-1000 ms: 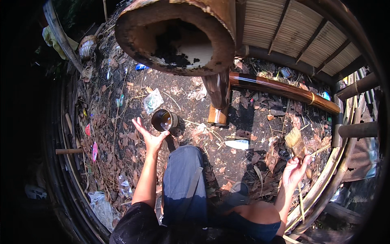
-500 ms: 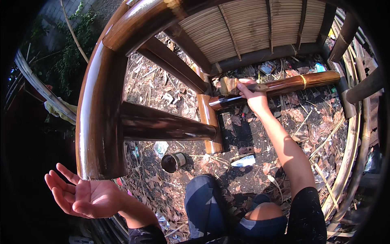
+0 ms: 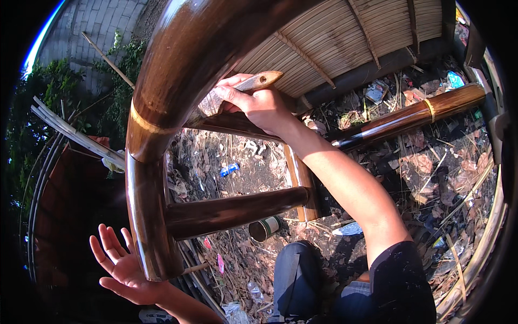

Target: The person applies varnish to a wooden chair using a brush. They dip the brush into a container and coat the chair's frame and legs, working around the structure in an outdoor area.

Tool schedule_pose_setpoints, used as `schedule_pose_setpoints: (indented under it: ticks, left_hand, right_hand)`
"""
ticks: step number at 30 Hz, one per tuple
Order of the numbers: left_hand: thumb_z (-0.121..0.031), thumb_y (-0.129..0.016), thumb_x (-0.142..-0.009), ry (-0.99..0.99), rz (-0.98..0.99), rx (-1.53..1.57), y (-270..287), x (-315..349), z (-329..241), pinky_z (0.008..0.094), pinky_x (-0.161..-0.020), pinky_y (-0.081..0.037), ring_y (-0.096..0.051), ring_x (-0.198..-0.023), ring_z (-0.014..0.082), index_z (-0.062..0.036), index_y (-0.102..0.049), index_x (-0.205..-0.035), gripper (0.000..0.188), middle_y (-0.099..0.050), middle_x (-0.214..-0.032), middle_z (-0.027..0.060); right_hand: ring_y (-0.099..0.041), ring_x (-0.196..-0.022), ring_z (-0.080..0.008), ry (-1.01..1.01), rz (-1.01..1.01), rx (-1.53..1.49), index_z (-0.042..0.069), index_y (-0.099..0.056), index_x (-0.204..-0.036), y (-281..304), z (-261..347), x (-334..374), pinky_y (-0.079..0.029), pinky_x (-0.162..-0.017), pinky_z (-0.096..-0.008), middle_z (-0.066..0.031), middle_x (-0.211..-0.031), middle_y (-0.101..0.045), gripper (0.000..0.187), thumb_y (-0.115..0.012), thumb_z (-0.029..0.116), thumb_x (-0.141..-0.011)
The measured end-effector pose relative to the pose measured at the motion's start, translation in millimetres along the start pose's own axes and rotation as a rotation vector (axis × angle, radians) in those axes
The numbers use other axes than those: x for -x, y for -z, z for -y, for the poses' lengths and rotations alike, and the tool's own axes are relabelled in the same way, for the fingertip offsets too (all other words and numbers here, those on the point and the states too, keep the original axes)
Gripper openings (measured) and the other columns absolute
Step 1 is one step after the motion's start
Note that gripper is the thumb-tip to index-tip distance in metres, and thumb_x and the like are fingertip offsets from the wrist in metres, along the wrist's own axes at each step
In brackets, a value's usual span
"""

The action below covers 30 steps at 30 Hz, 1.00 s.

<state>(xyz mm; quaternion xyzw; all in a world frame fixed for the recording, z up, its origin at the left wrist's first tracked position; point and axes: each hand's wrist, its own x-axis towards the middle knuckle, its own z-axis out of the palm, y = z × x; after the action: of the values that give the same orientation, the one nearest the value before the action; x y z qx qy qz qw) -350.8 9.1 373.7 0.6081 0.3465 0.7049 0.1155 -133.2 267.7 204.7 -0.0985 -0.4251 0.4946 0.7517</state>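
My right hand (image 3: 251, 102) is closed round a paintbrush (image 3: 258, 81). The wooden handle, with a hole near its end, points right, and the bristles lie near the inner side of the large curved bamboo frame (image 3: 178, 70). That frame is dark brown and glossy; it partly hides the bristles, so I cannot tell whether they touch. At the frame's lower end, my left hand (image 3: 128, 270) is open with its fingers spread, its wrist close behind the bamboo. A dark bamboo crossbar (image 3: 237, 212) runs from the frame to a short lighter post (image 3: 303, 178).
An open can (image 3: 264, 229) stands on the leaf-littered ground below the crossbar. A slatted bamboo panel (image 3: 324, 48) fills the upper right. Another glossy bamboo bar (image 3: 415, 114) extends right. Pale poles (image 3: 81, 137) lie at left, beside a dark area.
My right hand has carried the paintbrush from the right-hand bar up and left to the curved frame. My left hand has opened wider. The whole view has shifted.
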Motion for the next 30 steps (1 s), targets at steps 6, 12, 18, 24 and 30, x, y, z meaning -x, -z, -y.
schedule_pose_setpoints:
  ticks: [6,12,18,24,30]
  left_hand:
    - [-0.064,-0.034,-0.106,0.138,0.153,-0.009,16,-10,-9,0.0533,-0.127,-0.021,-0.024,-0.153,0.0294,-0.0025,-0.021,-0.162,0.085,-0.037,-0.158,0.0213]
    - [-0.066,-0.035,-0.106,0.193,0.189,-0.008,15,-11,-6,0.0529,-0.125,-0.027,-0.02,-0.155,0.0283,-0.0058,-0.018,-0.164,0.086,-0.036,-0.159,0.0193]
    - [-0.066,-0.036,-0.106,0.289,0.228,0.074,15,-12,-14,0.0511,-0.123,-0.031,-0.034,-0.149,0.0279,-0.0064,-0.02,-0.164,0.085,-0.038,-0.157,0.0184]
    - [-0.063,-0.038,-0.107,0.312,0.32,0.136,21,-17,-12,0.0555,-0.118,-0.041,-0.048,-0.142,0.0315,-0.0075,-0.023,-0.163,0.081,-0.048,-0.152,0.0201]
    - [-0.064,-0.038,-0.106,0.336,0.373,0.133,16,-11,-15,0.0564,-0.119,-0.039,-0.046,-0.144,0.0324,-0.0075,-0.021,-0.164,0.083,-0.046,-0.155,0.02]
  right_hand:
    - [-0.075,-0.093,-0.0201,-0.169,-0.171,0.768,0.008,-0.078,-0.099,49,-14,20,-0.058,-0.084,-0.0345,-0.008,-0.098,-0.079,0.018,-0.074,0.024,-0.095]
    - [-0.073,-0.082,-0.021,0.294,-0.14,0.181,0.004,-0.076,-0.097,-44,40,-48,-0.055,-0.078,-0.0367,-0.0083,-0.085,-0.076,0.02,-0.074,0.024,-0.095]
    - [-0.077,-0.076,-0.0209,0.264,-0.231,0.277,0.002,-0.078,-0.099,20,-23,-3,-0.06,-0.071,-0.0333,-0.0117,-0.087,-0.079,0.015,-0.077,0.016,-0.093]
    - [-0.075,-0.091,-0.0311,0.799,-0.194,0.34,0.004,-0.076,-0.114,-6,19,-40,-0.061,-0.08,-0.0381,-0.013,-0.105,-0.077,0.025,-0.077,0.015,-0.091]
    - [-0.074,-0.085,-0.0319,-0.001,0.018,0.981,0.006,-0.077,-0.106,55,25,-6,-0.061,-0.076,-0.0386,-0.0153,-0.095,-0.076,0.021,-0.069,0.022,-0.093]
